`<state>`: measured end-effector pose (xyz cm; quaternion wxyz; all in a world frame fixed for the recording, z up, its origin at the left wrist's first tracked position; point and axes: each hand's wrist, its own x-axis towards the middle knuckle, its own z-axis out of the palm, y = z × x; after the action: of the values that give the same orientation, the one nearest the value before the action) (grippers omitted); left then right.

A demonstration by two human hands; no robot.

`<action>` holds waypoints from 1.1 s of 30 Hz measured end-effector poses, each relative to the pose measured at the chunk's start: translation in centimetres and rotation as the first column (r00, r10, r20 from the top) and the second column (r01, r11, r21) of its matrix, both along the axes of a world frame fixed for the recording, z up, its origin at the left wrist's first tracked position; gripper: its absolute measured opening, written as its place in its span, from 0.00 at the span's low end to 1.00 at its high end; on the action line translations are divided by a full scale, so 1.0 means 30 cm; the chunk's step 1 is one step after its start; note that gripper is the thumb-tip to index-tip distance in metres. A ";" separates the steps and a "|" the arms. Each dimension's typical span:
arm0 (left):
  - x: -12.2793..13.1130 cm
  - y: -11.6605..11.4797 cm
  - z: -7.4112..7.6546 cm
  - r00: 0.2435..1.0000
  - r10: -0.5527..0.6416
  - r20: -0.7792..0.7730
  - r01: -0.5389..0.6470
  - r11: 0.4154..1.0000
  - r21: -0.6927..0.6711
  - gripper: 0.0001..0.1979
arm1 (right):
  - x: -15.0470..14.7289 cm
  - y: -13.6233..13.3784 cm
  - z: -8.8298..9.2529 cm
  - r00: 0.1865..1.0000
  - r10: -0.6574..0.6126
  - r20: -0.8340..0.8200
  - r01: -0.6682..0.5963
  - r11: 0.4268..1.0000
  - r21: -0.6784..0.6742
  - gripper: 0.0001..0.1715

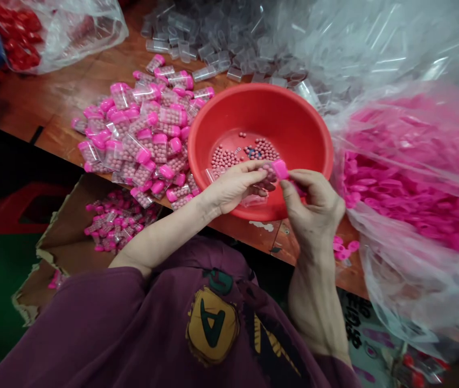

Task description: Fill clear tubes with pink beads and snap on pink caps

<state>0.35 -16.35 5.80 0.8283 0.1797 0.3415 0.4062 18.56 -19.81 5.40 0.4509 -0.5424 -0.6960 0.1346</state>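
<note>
Small hand-assembly / packing workshop. Evidence: worn wooden bench loaded w/ bulk stock sorted by stage. Heap of empty clear vials at back, red basin w/ loose pink beads in middle, pile of filled pink-capped vials on left. Big clear bag of pink caps on right, 2nd bag w/ red parts top left. Cardboard box below bench edge holds more filled vials. Left hand grips one vial over basin, right hand fingers pinch pink cap at its mouth. Same item in the hundreds, done by hand = piecework shop, not home or office.
</note>
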 end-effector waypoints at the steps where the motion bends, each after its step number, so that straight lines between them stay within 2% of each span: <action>1: -0.001 -0.001 -0.001 1.000 -0.003 0.002 0.003 1.000 -0.006 0.04 | 0.010 0.002 0.002 1.000 -0.026 -0.014 0.026 1.000 0.011 0.09; 3: -0.004 -0.003 -0.007 1.000 -0.019 0.002 0.019 1.000 -0.003 0.04 | 0.029 0.007 0.006 0.999 -0.034 -0.015 0.034 0.999 0.022 0.10; 8: -0.004 -0.006 -0.023 0.999 -0.046 -0.020 0.046 0.998 0.035 0.07 | 0.038 0.009 0.022 0.999 0.043 0.023 -0.043 0.999 -0.011 0.11; 16: -0.003 -0.015 -0.029 0.996 -0.083 -0.034 0.084 0.996 0.030 0.04 | 0.022 0.004 0.033 0.995 0.061 0.075 -0.060 0.998 -0.020 0.06; 21: 0.004 -0.026 -0.016 0.995 -0.032 -0.095 0.039 0.997 0.072 0.06 | 0.021 0.008 0.026 0.995 0.086 0.040 -0.085 0.995 -0.044 0.05; 28: 0.012 -0.032 0.007 0.986 0.053 -0.155 -0.029 0.988 0.152 0.07 | 0.039 0.010 0.060 0.982 0.186 0.019 -0.184 0.979 -0.087 0.05; 30: 0.011 -0.034 0.004 0.986 0.074 -0.149 -0.047 0.984 0.171 0.07 | 0.044 0.016 0.047 0.976 0.214 -0.046 -0.218 0.971 -0.098 0.08; 33: 0.008 -0.035 -0.008 0.984 0.089 -0.154 -0.055 0.976 0.211 0.09 | 0.036 0.031 -0.001 0.934 0.165 -0.316 -0.193 0.979 -0.060 0.24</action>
<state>0.60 -17.41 5.57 0.7593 0.2847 0.3702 0.4531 19.63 -18.89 5.36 0.5151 -0.4688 -0.6565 0.2897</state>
